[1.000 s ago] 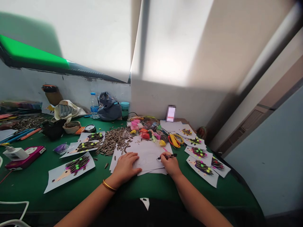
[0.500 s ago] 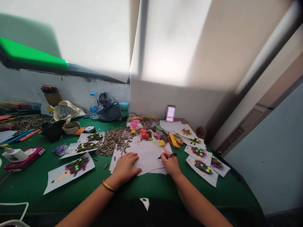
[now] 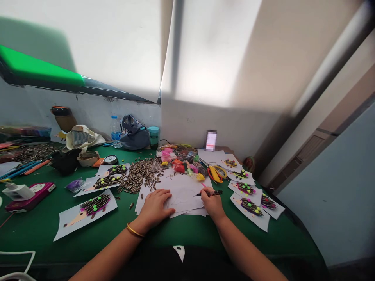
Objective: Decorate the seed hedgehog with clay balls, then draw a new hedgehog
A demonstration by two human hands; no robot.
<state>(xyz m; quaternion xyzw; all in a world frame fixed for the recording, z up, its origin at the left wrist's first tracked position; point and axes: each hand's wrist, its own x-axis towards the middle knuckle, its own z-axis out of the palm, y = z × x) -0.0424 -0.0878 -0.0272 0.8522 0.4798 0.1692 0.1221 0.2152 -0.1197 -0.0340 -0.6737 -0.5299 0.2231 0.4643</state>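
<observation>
Head view shows a stack of white paper (image 3: 184, 191) on a green-covered table (image 3: 187, 238), directly ahead of the wearer and between both hands. The left hand (image 3: 155, 207) lies palm down with fingers spread, pressing on the stack's left portion; a gold bangle (image 3: 134, 230) sits on that wrist. The right hand (image 3: 212, 203) rests at the stack's right edge and pinches a dark pen (image 3: 212, 193) between thumb and fingers. The pen's long axis runs almost level across the view, and its tip points left, over the stack, toward a faint drawn outline (image 3: 181, 201) on the top sheet. Its butt end projects right, past the knuckles. The right hand is the nearer to the pen's tip; the left hand sits on the far side of the outline. The stack's sheets lie slightly skewed, so its long axis cannot be fixed with confidence. Beyond the stack's left corner, just beside it, lies a heap of striped sunflower seeds (image 3: 140, 173). Beyond its right corner lie yellow-handled scissors (image 3: 216, 174). Hedgehog collage sheets (image 3: 249, 207) lie to the right of the stack, and another (image 3: 84, 214) lies well to its left.
</observation>
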